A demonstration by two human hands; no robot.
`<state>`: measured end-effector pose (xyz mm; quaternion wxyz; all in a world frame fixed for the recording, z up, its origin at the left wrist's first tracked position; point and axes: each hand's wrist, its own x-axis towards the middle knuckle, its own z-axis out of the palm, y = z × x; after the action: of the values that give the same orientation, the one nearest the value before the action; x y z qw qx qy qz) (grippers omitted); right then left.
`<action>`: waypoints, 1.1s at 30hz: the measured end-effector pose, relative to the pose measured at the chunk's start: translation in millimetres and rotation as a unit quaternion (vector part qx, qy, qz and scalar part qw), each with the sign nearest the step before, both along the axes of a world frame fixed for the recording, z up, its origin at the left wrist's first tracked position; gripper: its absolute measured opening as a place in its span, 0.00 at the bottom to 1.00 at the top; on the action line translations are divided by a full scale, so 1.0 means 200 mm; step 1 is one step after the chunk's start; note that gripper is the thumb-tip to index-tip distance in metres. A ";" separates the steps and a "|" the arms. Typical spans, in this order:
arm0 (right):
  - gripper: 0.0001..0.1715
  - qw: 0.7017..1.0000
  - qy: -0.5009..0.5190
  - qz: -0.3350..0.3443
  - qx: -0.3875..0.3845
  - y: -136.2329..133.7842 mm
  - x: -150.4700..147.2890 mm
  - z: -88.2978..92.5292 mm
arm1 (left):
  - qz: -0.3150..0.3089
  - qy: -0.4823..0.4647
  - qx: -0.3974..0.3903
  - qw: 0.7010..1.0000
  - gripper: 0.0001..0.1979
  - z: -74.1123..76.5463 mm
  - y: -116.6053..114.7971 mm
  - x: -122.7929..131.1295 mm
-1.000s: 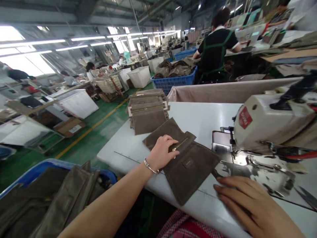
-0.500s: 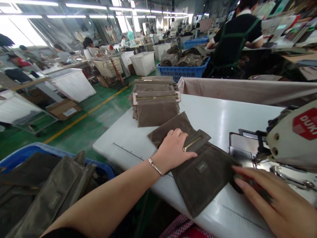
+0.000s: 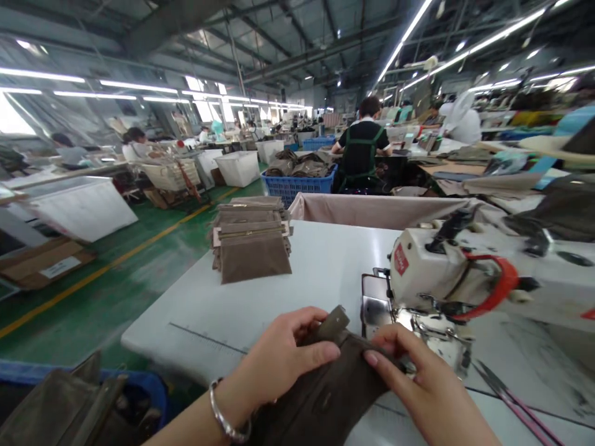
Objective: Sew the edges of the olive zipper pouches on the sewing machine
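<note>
Rows of strip lights hang beneath a dark, beamed roof, with bright windows on the left. A yellow line crosses the green floor beside a white desk; pale bins stand beyond.

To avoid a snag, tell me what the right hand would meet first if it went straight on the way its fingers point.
Beyond the brown fabric piece it holds, the right hand would probably meet the left hand first, though depth is unclear.

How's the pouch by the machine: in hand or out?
In hand: left hand and right hand both grip the pouch, thumbs on top.
</note>
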<state>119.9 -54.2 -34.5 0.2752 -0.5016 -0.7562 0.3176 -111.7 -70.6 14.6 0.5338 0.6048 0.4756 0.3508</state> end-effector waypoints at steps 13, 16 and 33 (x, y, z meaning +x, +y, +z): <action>0.08 0.958 -0.002 0.024 0.285 -0.14 0.14 0.24 | 0.091 -0.207 -0.065 0.972 0.17 0.11 -0.14 0.18; 0.10 0.954 -0.026 0.028 0.297 -0.14 0.16 0.26 | 0.111 -0.216 -0.077 0.967 0.20 0.13 -0.16 0.21; 0.10 0.962 0.041 0.066 0.262 -0.14 0.22 0.26 | 0.158 -0.200 -0.090 0.963 0.14 0.09 -0.16 0.24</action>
<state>164.5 -81.3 16.8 0.4063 -0.3471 -0.8325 0.1459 -64.7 -102.4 32.4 0.6079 0.3887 0.4782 0.5008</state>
